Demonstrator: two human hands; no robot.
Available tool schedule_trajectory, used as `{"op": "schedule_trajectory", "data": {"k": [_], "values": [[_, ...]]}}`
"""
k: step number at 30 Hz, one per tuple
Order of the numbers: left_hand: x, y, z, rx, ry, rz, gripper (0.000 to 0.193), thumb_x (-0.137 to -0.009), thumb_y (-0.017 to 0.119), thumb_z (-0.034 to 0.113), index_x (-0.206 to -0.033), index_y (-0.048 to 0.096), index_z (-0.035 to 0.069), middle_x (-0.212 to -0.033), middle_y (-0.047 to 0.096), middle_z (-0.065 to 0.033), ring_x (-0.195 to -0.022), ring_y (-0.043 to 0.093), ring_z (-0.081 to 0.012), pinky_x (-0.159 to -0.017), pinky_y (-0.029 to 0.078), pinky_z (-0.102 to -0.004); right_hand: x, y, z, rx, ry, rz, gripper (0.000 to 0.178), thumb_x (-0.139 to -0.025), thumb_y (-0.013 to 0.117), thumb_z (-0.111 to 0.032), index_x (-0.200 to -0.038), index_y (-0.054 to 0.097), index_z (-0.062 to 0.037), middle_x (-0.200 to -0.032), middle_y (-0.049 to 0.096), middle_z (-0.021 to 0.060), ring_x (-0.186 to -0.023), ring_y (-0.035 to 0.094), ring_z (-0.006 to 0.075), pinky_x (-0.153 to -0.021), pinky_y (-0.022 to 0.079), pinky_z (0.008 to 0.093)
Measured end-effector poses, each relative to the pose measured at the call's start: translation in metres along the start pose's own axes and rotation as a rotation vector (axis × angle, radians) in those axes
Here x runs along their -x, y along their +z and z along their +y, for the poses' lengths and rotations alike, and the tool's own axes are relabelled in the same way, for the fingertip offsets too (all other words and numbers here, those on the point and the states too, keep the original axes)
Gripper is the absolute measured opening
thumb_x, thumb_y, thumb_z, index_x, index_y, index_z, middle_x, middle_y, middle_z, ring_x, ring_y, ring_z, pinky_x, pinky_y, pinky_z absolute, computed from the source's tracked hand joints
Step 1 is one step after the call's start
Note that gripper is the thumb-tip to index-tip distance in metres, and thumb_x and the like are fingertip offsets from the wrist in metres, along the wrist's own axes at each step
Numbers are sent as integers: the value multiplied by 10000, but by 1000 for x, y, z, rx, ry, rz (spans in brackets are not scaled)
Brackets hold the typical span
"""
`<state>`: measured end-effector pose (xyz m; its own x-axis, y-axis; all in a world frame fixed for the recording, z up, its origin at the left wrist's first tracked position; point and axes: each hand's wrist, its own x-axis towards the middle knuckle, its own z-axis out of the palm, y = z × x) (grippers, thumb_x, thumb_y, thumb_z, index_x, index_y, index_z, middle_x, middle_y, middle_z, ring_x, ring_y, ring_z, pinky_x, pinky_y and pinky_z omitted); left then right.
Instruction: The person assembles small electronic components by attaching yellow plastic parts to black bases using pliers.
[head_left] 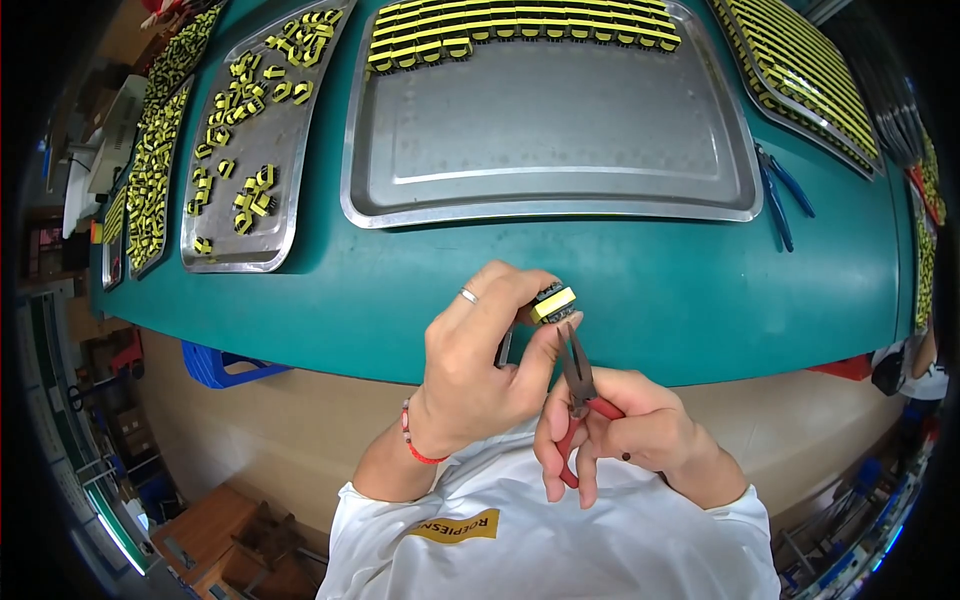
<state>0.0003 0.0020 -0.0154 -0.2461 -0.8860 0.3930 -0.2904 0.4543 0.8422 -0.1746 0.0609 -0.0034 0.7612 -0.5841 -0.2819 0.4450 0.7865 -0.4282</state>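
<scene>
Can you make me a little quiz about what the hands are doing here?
1. True or false: the left hand holds a small yellow and black part.
2. What colour are the handles of the pliers in the right hand? A red, B green, C white.
3. Fill in: the big metal tray in the middle has parts lined up along its ___ edge.

Key: 1 true; 2 A; 3 far.

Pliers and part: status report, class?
Left hand grips yellow part. Right hand holds red pliers, tips at part. Nothing between them.
</scene>
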Motion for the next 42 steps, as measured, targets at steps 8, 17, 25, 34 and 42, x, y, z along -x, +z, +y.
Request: {"op": "schedule_trajectory", "data": {"k": [8, 17, 25, 34, 42], "values": [[1, 2, -2, 20, 21, 29, 267, -678, 652, -139, -928, 648, -42, -763, 625, -110, -622, 583, -164, -544, 455, -258, -2, -4, 1, 30, 12, 31, 444, -639, 351, 112, -1063, 475, 68, -932, 606, 263, -801, 680, 412, -555, 621, 421], [2, -2, 0, 1, 74, 32, 241, -712, 665, -104, -948, 649, -59, -779, 636, -103, -633, 580, -140, -532, 435, -228, 3, -1, -1, 47, -21, 29, 449, -647, 338, 117, -1073, 468, 62, -948, 604, 258, -831, 688, 405, -577, 625, 418], [9, 4, -6, 43, 85, 13, 239, -728, 655, -96, -965, 643, -68, -781, 626, -121, -640, 597, -167, -534, 453, -244, 6, -3, -4, 104, -12, 142, 395, -624, 353, 92, -987, 500, 42, -775, 610, 233, -609, 634, 274, -374, 417, 290], [10, 0, -8, 76, 82, -28, 185, -795, 689, -45, -970, 635, -74, -795, 630, -121, -640, 603, -166, -546, 454, -247, 5, -9, -8, 132, 13, 96, 365, -632, 344, 97, -945, 524, 42, -737, 604, 226, -565, 591, 226, -379, 271, 268], [8, 1, -1, 64, -24, -11, 169, -787, 692, -38, -944, 635, -62, -778, 630, -118, -660, 598, -177, -581, 461, -265, 6, -6, -3, 103, 17, 67, 411, -676, 362, 96, -1061, 498, 45, -881, 606, 206, -739, 655, 278, -506, 510, 310]]}}
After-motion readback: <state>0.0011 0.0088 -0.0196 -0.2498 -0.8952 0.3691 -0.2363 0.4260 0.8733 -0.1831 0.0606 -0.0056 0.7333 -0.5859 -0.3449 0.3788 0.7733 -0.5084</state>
